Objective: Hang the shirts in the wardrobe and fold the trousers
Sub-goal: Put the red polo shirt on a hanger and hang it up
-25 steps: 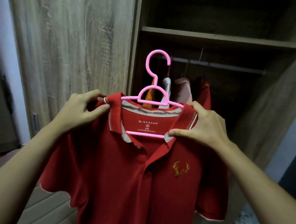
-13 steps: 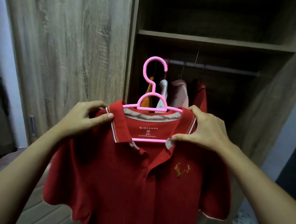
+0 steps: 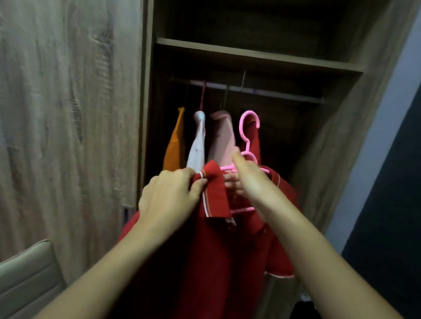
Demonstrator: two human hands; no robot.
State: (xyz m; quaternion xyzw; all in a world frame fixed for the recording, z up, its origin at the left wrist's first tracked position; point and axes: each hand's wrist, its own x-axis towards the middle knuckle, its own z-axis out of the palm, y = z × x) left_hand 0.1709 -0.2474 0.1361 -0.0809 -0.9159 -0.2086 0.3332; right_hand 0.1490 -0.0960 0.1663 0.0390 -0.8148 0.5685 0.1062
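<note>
1. I have the red polo shirt (image 3: 209, 262) on its pink hanger (image 3: 249, 127), below the rail (image 3: 274, 94) and not yet hooked. My left hand (image 3: 167, 199) pinches the collar fabric. My right hand (image 3: 250, 183) curls its fingers round the hanger's bars.
2. I'd raise the hook above the rail, open side towards it, then lower it onto the rail's bare stretch beside the hung garments (image 3: 220, 139).
3. I'd hold the pinch through the lift, since limp cloth could slide off smooth plastic.
4. The shirt is soft knit with a striped collar edge. The hanger is thin, rigid and round-hooked. The rail is a slim pale bar.
</note>
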